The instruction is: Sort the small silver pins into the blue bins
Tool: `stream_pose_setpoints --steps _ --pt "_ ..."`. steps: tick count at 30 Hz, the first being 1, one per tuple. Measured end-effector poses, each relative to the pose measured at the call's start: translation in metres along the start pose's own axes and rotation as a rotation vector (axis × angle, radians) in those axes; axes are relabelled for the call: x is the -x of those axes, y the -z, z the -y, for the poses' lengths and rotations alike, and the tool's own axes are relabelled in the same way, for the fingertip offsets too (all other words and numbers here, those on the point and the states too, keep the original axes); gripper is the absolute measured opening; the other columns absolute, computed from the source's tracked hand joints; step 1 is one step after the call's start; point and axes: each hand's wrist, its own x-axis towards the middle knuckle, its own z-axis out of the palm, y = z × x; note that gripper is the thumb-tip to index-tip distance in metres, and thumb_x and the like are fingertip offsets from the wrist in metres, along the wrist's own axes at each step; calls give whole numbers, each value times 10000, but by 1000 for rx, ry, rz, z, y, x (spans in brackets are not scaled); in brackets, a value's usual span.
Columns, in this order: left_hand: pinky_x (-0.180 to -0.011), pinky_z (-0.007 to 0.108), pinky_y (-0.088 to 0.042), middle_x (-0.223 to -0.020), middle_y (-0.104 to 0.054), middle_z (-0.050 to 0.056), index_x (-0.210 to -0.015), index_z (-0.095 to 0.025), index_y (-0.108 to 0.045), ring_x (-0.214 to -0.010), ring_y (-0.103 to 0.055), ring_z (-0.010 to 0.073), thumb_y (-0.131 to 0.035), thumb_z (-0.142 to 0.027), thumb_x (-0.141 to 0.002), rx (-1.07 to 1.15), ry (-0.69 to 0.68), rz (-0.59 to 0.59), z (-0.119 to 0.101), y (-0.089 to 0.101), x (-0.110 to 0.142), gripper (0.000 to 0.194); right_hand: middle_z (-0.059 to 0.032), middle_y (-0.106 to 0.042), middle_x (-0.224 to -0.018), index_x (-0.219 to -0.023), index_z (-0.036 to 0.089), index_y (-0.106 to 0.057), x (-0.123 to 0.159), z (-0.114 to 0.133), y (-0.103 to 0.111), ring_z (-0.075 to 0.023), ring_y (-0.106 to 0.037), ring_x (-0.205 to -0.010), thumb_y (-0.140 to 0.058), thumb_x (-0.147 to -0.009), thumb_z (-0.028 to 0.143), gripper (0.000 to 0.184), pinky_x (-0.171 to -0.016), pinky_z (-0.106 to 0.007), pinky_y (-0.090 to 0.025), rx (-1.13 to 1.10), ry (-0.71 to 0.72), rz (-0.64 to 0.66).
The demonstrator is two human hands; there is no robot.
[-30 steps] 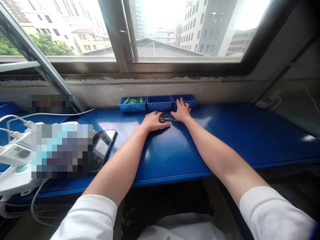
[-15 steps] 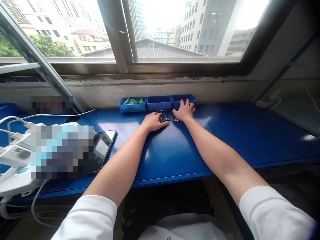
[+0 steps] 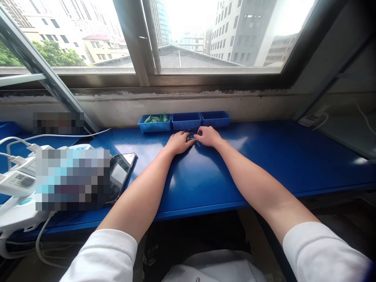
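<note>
**My hands meet at twelve o'clock over a small metal heap**

My left hand (image 3: 178, 143) and my right hand (image 3: 209, 136) lie palm down, almost fingertip to fingertip, with a heap of slim dark metal pieces (image 3: 190, 138) between them. The fingers of my left hand sit close together and slightly curled, their tips at the heap's left side. My right hand comes in from the other side, its fingers folded together and pointing at the heap. My fingertips partly cover the pieces, so I cannot tell whether either hand is pinching any of them.

The heap lies on a blue bench top (image 3: 264, 168), near its back edge. Just behind it, three blue plastic bins stand in a row against the wall. The left bin (image 3: 154, 123), at eleven o'clock from the heap, holds green items (image 3: 154, 118). The middle bin (image 3: 186, 121) is at twelve and the right bin (image 3: 215, 119) at one. A smartphone (image 3: 122, 175) lies at ten o'clock from me, beside a pixelated patch (image 3: 72, 179). White cables (image 3: 58, 135) run along the bench at the same side. A window (image 3: 217, 39) rises beyond the wall.
</note>
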Motion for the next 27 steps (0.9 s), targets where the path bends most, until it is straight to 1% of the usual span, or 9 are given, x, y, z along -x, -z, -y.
stream_pose_setpoints --steps 2,7,9,12,15,17,20,23,27 --pt "-964 351 -405 -1255 -579 102 -1193 -192 -588 -1156 -527 268 -395 -533 -874 11 -20 -16 0 0 0 506 -71 -686 -873 -901 227 -656 2 2 -1 -237 -612 -806 -545 -791 481 298 -665 -313 -438 22 52 35" --pt "-929 324 -441 -1198 -615 93 -1135 -194 -620 -1096 -568 251 -431 -467 -876 79 -60 -30 1 0 0 421 -27 -707 -934 -913 249 -677 3 3 -4 -199 -624 -846 -526 -822 338 198 -672 -273 -431 -30 162 59" --pt "-919 319 -450 -1181 -625 86 -1124 -202 -628 -1082 -577 249 -440 -460 -874 106 -73 -34 1 0 0 405 -11 -707 -936 -905 254 -679 2 2 -5 -188 -623 -851 -531 -816 321 185 -672 -266 -431 -58 188 68" --pt "-912 321 -457 -1154 -639 79 -1105 -208 -641 -1063 -587 251 -449 -460 -869 127 -88 -37 1 0 0 395 -7 -706 -932 -901 258 -679 0 -1 -6 -188 -620 -854 -544 -815 340 180 -684 -269 -434 -73 191 75" --pt "-906 329 -461 -1140 -647 74 -1096 -213 -646 -1049 -592 252 -458 -447 -866 130 -79 -35 -1 1 1 378 -29 -705 -938 -927 255 -675 -1 0 -7 -204 -621 -848 -514 -848 366 211 -684 -284 -433 -42 157 71" --pt "-908 332 -461 -1140 -645 76 -1094 -212 -646 -1050 -590 254 -464 -436 -863 130 -71 -33 -2 3 2 370 -50 -703 -931 -935 246 -673 -2 1 -8 -216 -623 -832 -484 -870 364 232 -672 -292 -427 -5 139 64" --pt "-904 332 -462 -1137 -643 79 -1086 -212 -646 -1047 -590 256 -465 -428 -863 120 -63 -28 -3 3 2 360 -62 -702 -912 -911 236 -678 -2 3 -9 -219 -625 -816 -481 -874 349 230 -663 -290 -423 7 157 48" --pt "-891 335 -466 -1129 -642 86 -1098 -208 -636 -1037 -593 257 -458 -430 -866 111 -68 -29 -2 2 1 368 -51 -702 -884 -886 228 -680 -2 3 -9 -200 -625 -811 -495 -867 335 215 -684 -275 -431 -72 194 14" --pt "-918 341 -450 -1173 -622 92 -1183 -201 -587 -1075 -576 260 -470 -432 -861 125 -56 -52 -2 2 1 414 -32 -696 -849 -930 211 -663 -3 3 -10 -166 -620 -789 -492 -868 318 210 -726 -256 -441 -211 200 -81"
